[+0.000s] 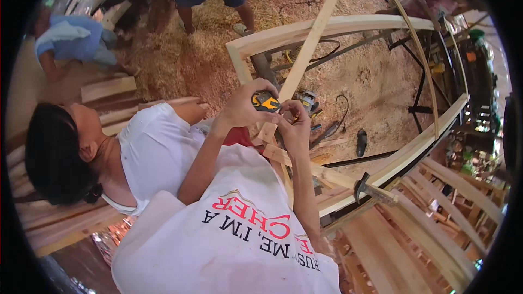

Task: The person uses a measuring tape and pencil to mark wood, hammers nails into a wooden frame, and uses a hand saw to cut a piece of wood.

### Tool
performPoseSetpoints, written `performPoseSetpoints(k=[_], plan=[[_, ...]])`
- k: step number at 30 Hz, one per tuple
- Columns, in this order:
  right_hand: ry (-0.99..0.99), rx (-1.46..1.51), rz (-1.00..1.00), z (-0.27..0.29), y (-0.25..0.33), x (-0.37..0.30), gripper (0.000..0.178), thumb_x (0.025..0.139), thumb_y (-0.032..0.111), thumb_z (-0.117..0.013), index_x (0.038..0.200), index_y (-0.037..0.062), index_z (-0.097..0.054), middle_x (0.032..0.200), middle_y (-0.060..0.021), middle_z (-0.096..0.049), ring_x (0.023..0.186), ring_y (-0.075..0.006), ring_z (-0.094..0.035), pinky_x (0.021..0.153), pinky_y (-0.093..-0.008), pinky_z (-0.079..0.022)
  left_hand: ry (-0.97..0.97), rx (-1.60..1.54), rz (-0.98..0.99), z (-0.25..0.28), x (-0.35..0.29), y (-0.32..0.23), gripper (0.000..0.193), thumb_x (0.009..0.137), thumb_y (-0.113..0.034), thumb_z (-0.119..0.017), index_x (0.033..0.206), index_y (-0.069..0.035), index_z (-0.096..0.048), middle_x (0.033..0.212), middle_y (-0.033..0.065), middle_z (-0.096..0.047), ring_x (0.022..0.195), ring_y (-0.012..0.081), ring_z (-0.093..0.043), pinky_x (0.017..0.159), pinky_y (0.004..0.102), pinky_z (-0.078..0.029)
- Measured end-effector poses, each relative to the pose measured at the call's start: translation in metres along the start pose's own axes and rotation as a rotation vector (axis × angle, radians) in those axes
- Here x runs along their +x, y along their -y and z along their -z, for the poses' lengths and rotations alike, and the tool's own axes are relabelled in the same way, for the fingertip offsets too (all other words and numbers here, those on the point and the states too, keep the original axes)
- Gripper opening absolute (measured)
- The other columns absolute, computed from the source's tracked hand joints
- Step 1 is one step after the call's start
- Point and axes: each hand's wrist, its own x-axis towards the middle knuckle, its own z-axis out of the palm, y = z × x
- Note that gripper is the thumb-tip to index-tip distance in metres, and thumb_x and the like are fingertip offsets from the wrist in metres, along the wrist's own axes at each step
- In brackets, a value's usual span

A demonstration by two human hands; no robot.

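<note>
From up here I see my left hand (242,110) wrapped around a yellow-and-black tape measure (265,101), held just above centre of the frame, its fingers closed firmly on the case. My right hand (294,128) sits just beside it, fingers curled in at the tape's mouth and at the near end of a slat (308,49) that runs diagonally toward the top of the frame. Whether those fingers pinch the blade tip or the wood I cannot tell; no length of blade shows.

I judge the measuring to be at its start: the tape is in hand and set at the slat's end, but nothing is drawn along the wood and no mark is visible.

The slat lies across a curved wooden frame (338,24) that arcs through the upper right, so the larger build is already partly assembled. A hammer (362,185) rests on a beam in the lower right, untouched. A power tool (308,100) lies on the sawdust floor (180,49) behind my hands. A person in a white shirt (155,147) crouches at centre left, close against my arm; others stand at the top.
</note>
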Motion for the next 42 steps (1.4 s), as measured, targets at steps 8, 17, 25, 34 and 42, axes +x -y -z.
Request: performPoseSetpoints(k=[8,17,25,34,42], plan=[[-0.420,0.040,-0.001,0.049,0.028,-0.019,0.014,0.091,0.006,-0.073,0.092,0.0063,-0.059,0.076,0.0065,-0.048,0.065,-0.0013,-0.040,0.054,-0.0207,-0.033,0.227,-0.015,0.055,-0.030,0.085,0.044,0.038,0.072,-0.025,-0.086,0.100,-0.003,-0.071,0.086,0.0026,-0.070,0.084,0.0105,-0.063,0.078,0.0285,-0.051],[-0.782,0.608,0.226,0.131,0.042,-0.053,0.010,0.095,0.002,-0.066,0.093,0.0086,-0.058,0.076,0.0045,-0.045,0.055,-0.0041,-0.030,0.051,-0.0227,-0.030,0.280,-0.043,0.261,0.061,0.186,0.090,0.032,0.080,-0.023,-0.082,0.104,-0.006,-0.071,0.094,-0.0009,-0.066,0.088,0.0071,-0.059,0.075,0.0243,-0.048],[-0.484,-0.331,0.203,0.037,0.055,0.055,0.022,0.092,0.018,-0.075,0.104,0.0015,-0.064,0.083,-0.0059,-0.068,0.072,-0.0144,-0.064,0.065,-0.0315,-0.051,0.438,-0.315,0.258,-0.005,0.152,0.093,0.032,0.089,-0.027,-0.075,0.111,-0.005,-0.070,0.104,-0.0005,-0.066,0.096,0.0107,-0.060,0.082,0.0266,-0.049],[-0.524,-0.482,0.142,0.008,0.017,0.069,0.022,0.102,0.020,-0.060,0.112,0.0027,-0.069,0.081,-0.0100,-0.065,0.073,-0.0151,-0.059,0.069,-0.0332,-0.050,0.061,-0.958,0.648,-0.022,0.111,0.096,0.045,0.091,-0.017,-0.077,0.130,-0.009,-0.056,0.120,0.0024,-0.063,0.101,0.0139,-0.065,0.080,0.0291,-0.059],[-0.496,-0.363,-0.184,0.042,-0.037,0.014,0.020,0.098,0.015,-0.063,0.105,-0.0012,-0.072,0.083,0.0000,-0.065,0.073,-0.0074,-0.052,0.065,-0.0261,-0.043,0.371,0.281,0.047,0.077,0.173,0.133,0.056,0.070,-0.022,-0.089,0.116,-0.004,-0.064,0.103,0.0037,-0.065,0.091,0.0101,-0.061,0.082,0.0270,-0.051]])
